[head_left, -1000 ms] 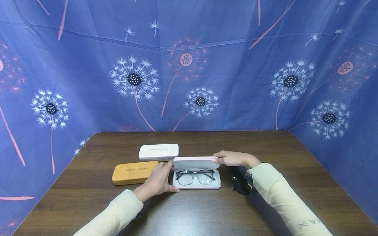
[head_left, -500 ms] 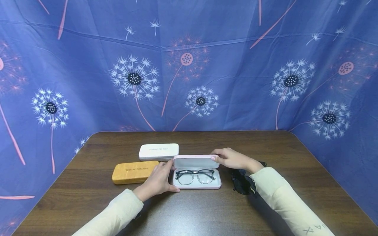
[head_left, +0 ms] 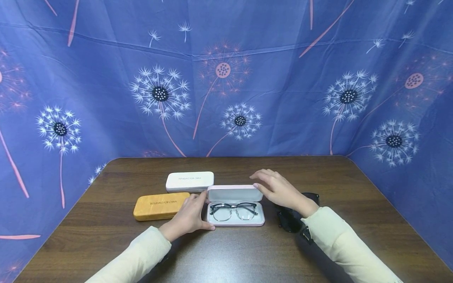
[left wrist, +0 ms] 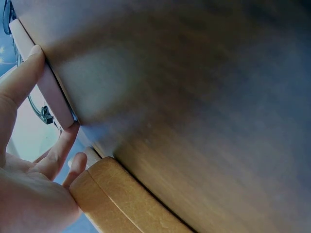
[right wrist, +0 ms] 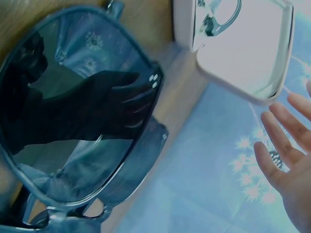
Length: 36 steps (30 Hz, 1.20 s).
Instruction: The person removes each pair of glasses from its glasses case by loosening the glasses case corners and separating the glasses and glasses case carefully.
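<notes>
A pale pink glasses case point(head_left: 235, 188) stands with its lid raised, and dark-rimmed eyeglasses point(head_left: 244, 204) lie folded inside. My left hand point(head_left: 189, 218) holds the case's left end, thumb point(left wrist: 34, 58) on the front edge and a finger at the left side. At the lid's right top corner is my right hand point(head_left: 283, 192), fingers spread and relaxed; whether the thumb touches the lid I cannot tell. Black sunglasses point(right wrist: 82, 107) lie beneath the right forearm, partly hidden in the head view.
A yellow glasses case point(head_left: 159, 206) sits left of the left hand, and close behind it a white glasses case point(head_left: 190, 182). Both are closed. The brown wooden table point(head_left: 240, 255) ends at a blue dandelion-print cloth point(head_left: 290, 86).
The lid has tipped back a little further. My right hand has loosened from its edge and moved slightly up and right, fingers lifting. The left hand has stayed in place.
</notes>
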Each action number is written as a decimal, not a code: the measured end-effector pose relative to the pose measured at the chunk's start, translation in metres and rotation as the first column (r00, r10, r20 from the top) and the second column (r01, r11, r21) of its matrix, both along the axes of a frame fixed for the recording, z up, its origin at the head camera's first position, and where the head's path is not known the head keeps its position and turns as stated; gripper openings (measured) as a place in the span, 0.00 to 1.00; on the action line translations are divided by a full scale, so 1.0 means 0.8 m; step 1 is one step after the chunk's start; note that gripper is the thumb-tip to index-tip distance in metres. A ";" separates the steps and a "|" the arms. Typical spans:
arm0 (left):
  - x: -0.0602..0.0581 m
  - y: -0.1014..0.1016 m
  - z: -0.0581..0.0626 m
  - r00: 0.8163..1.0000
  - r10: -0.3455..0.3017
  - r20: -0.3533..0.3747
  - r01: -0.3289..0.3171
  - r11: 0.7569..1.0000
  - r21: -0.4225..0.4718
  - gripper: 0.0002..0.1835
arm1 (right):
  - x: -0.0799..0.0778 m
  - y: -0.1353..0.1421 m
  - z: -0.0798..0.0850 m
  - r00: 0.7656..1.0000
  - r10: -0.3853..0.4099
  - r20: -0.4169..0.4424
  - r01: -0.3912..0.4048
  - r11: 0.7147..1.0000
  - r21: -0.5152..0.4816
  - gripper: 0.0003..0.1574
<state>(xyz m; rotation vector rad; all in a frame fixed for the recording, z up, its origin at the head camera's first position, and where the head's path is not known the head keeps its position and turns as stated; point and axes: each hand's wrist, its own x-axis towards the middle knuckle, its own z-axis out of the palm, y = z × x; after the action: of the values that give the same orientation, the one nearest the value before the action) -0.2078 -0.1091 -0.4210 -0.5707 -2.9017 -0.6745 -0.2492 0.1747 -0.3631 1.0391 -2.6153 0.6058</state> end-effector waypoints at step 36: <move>-0.001 -0.001 0.000 1.000 -0.013 0.012 0.013 1.000 0.025 0.56 | 0.045 -0.046 -0.036 0.945 0.186 -0.268 -0.141 0.974 0.178 0.16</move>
<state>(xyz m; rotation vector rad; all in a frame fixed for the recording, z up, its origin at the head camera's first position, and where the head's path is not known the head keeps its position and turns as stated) -0.2083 -0.1096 -0.4214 -0.5848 -2.8990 -0.7169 -0.2131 0.1377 -0.3919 1.2968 -2.3699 0.2619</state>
